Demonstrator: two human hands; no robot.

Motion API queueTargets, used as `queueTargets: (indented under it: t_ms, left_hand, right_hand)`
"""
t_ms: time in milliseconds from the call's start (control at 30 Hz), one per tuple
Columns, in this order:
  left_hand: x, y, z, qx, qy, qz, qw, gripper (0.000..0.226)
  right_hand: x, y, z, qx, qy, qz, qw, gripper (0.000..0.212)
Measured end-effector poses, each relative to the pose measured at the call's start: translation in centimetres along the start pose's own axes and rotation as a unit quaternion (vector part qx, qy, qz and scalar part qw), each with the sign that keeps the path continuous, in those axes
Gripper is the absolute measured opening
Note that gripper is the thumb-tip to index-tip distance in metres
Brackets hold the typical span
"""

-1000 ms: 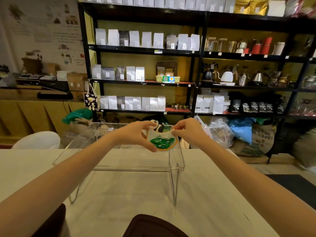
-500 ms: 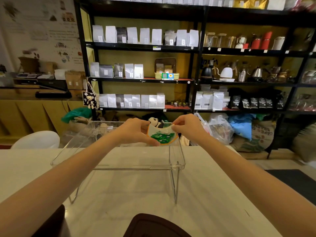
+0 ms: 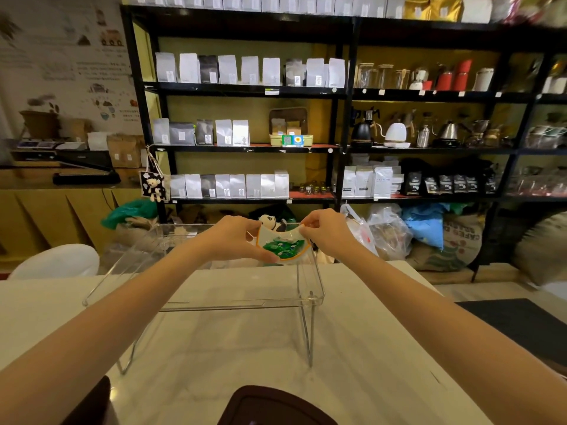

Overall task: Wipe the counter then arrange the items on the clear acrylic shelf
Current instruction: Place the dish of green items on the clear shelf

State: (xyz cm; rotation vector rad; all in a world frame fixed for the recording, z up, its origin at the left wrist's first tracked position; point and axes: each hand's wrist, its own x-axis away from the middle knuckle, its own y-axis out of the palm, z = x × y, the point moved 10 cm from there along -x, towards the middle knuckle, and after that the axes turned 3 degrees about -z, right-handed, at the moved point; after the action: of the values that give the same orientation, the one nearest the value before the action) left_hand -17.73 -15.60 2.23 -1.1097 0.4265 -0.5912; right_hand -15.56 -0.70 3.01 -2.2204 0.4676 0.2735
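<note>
A clear acrylic shelf (image 3: 214, 305) stands on the white marble counter (image 3: 368, 348) in front of me. Over its far right end I hold a small white dish with an orange rim (image 3: 283, 245) filled with green wrapped candies. My left hand (image 3: 236, 240) grips the dish's left edge and my right hand (image 3: 325, 230) pinches its right edge. The dish is level with the shelf's top; I cannot tell whether it touches it. A small panda figure (image 3: 270, 222) shows just behind the dish.
A dark brown lidded container (image 3: 273, 406) sits at the near counter edge, another dark object (image 3: 89, 403) at its left. A white chair (image 3: 58, 260) stands left of the counter. Black shelving (image 3: 340, 124) with coffee bags and kettles fills the back wall; sacks (image 3: 445, 237) lie below.
Both hands have carried the candy dish slightly farther away and to the right over the shelf's far right end. The view has tilted up a little.
</note>
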Motion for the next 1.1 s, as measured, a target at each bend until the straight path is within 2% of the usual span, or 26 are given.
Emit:
queueTargets:
  t_ms: [200, 333, 433, 533, 633, 767, 900, 1033, 1100]
  left_hand:
    - [0.3, 0.4, 0.1, -0.064, -0.007, -0.02, 0.998, 0.074]
    - [1.5, 0.5, 1.2, -0.132, 0.006, -0.008, 0.991, 0.065]
    - [2.8, 1.2, 1.9, -0.234, 0.009, 0.003, 0.972, 0.071]
    - [4.2, 1.0, 2.6, -0.279, 0.01, 0.04, 0.959, 0.07]
    - [5.8, 0.8, 3.1, -0.276, 0.007, 0.069, 0.959, 0.068]
    - [8.9, 1.7, 3.8, -0.277, 0.028, 0.08, 0.957, 0.069]
    - [13.4, 2.9, 4.7, -0.252, 0.066, 0.094, 0.961, 0.103]
    - [17.3, 5.4, 5.0, -0.168, 0.076, 0.049, 0.982, 0.089]
    - [18.7, 6.9, 4.6, -0.115, 0.053, 0.004, 0.992, 0.094]
  right_hand:
    - [2.2, 0.4, -0.8, 0.048, -0.003, -0.11, 0.993, 0.029]
    - [5.9, -1.6, -1.7, 0.028, -0.019, -0.106, 0.994, 0.031]
    - [9.5, -2.8, -2.4, 0.076, -0.051, -0.088, 0.992, 0.035]
    - [13.4, -2.6, -2.6, 0.115, -0.084, -0.088, 0.986, 0.043]
    - [17.1, -1.6, -2.8, 0.104, -0.107, -0.1, 0.984, 0.049]
    - [21.7, -0.3, -2.8, 0.029, -0.093, -0.134, 0.986, 0.053]
    - [25.4, 0.6, -3.2, -0.013, -0.082, -0.175, 0.981, 0.07]
    - [27.7, 1.6, -3.5, -0.044, -0.074, -0.206, 0.975, 0.087]
    - [28.5, 2.2, -3.7, -0.048, -0.078, -0.217, 0.972, 0.093]
